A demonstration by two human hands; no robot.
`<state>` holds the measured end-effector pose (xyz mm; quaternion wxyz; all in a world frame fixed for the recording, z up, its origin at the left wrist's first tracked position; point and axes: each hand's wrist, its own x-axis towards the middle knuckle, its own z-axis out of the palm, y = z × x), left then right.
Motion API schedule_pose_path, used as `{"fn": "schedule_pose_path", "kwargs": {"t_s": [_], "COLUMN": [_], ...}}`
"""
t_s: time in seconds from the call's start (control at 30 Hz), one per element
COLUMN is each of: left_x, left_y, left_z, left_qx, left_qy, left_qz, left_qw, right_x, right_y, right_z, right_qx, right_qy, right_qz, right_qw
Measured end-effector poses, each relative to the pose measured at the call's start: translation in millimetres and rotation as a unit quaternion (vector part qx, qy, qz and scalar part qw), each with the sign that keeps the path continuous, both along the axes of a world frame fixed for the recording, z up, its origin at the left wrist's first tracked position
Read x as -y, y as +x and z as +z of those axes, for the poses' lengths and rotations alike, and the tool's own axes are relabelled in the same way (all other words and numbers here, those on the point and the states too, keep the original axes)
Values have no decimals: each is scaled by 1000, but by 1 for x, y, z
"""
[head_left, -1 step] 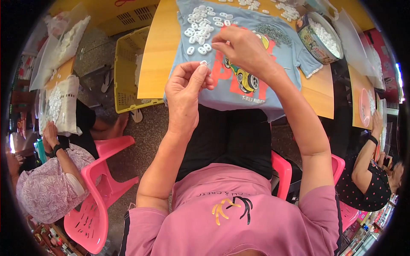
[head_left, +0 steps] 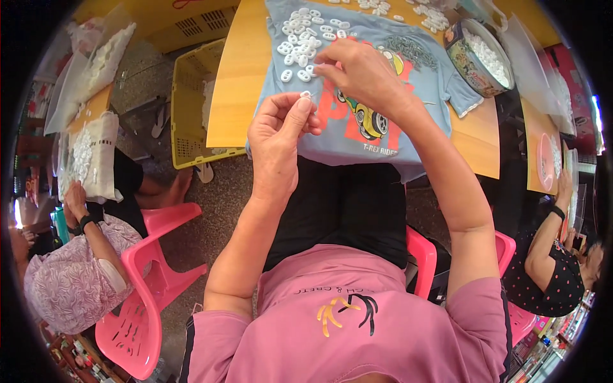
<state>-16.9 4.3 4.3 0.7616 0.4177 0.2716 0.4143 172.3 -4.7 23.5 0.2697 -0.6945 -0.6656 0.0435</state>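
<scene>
Right hand (head_left: 365,71) moved nearer white pieces (head_left: 305,49), hold unclear; left hand (head_left: 280,127) pinches single piece (head_left: 306,94).

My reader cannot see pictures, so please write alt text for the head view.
A person's left hand pinches a small white piece; the right hand is beside scattered white pieces on a blue shirt laid over a table.

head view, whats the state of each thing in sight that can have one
Left hand: closed, pinching a small white piece
Right hand: fingers bent near loose white pieces, grip unclear
Blue shirt: spread over the table
Small dark pieces: heaped on the shirt
Round tub: open, filled with white bits
Yellow crate: open-topped
</scene>
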Motion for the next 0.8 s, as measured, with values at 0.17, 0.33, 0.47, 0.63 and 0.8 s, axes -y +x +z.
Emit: {"fn": "schedule_pose_path", "kwargs": {"t_s": [0.17, 0.33, 0.47, 0.63, 0.8], "left_x": [-2, -2, -1, 7, 15], "left_y": [-3, -3, -4, 0, 8], "left_z": [-1, -1, 1, 5, 16], "left_qx": [0, -1, -1, 1, 8], "left_qy": [-11, -12, -14, -3, 0], "left_qz": [-6, -10, -19, -35, -61], "left_qw": [1000, 1000, 1000, 999, 998], "right_x": [-10, -5, 18, 53, 80], "right_y": [-5, -6, -7, -12, -13], "right_z": [-5, 0, 13, 16, 25], "right_qx": [2, -56, -319, -602, -671], "right_qy": [-23, -45, -55, -56, -53], "right_qz": [7, 9, 7, 29, 14], "right_qw": [1000, 997, 946, 796, 739]}}
